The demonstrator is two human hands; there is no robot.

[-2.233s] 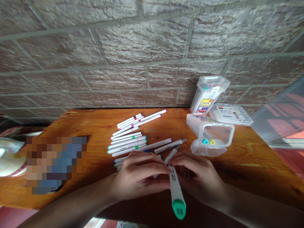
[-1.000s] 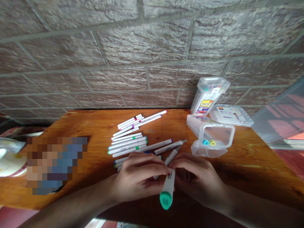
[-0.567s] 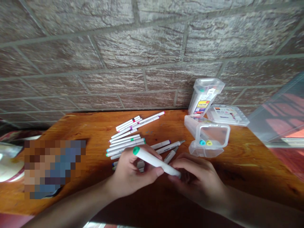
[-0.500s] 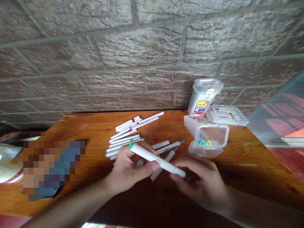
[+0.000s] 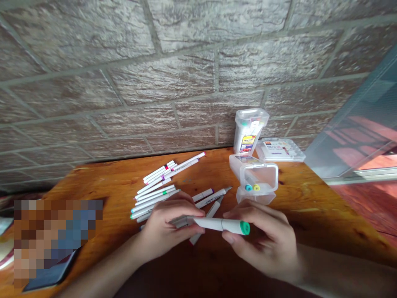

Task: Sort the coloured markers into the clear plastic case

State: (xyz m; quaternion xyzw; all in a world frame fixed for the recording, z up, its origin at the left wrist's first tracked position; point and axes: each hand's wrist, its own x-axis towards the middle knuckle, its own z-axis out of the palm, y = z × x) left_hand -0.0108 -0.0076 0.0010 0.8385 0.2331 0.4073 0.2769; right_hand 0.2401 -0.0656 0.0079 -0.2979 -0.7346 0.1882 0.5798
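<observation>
A white marker [image 5: 211, 223] with a green end is held level in front of me above the wooden table. My left hand [image 5: 173, 221] is closed on its left end, which is pinched between thumb and fingers. Closed too, my right hand [image 5: 269, 238] has thumb and index finger on the marker beside the green cap [image 5: 245, 228]. Behind my hands, a white marker [image 5: 211, 199] with a bare grey tip lies on the table, close to another white marker [image 5: 214, 210]. Several capped markers [image 5: 156, 198] lie side by side past my left hand, which partly covers them.
An open clear case [image 5: 259, 166] lies on its side holding a blue-ended and a yellow-ended marker. Behind it stands a closed marker case [image 5: 246, 136], with a flat clear box [image 5: 281, 150] alongside. A dark phone [image 5: 51, 273] lies at left, partly pixelated. A brick wall [image 5: 195, 124] borders the table.
The marker between my hands has turned from a slant to nearly level, a green end now showing at right. My left fingers have closed round its left end. The view has shifted slightly.
</observation>
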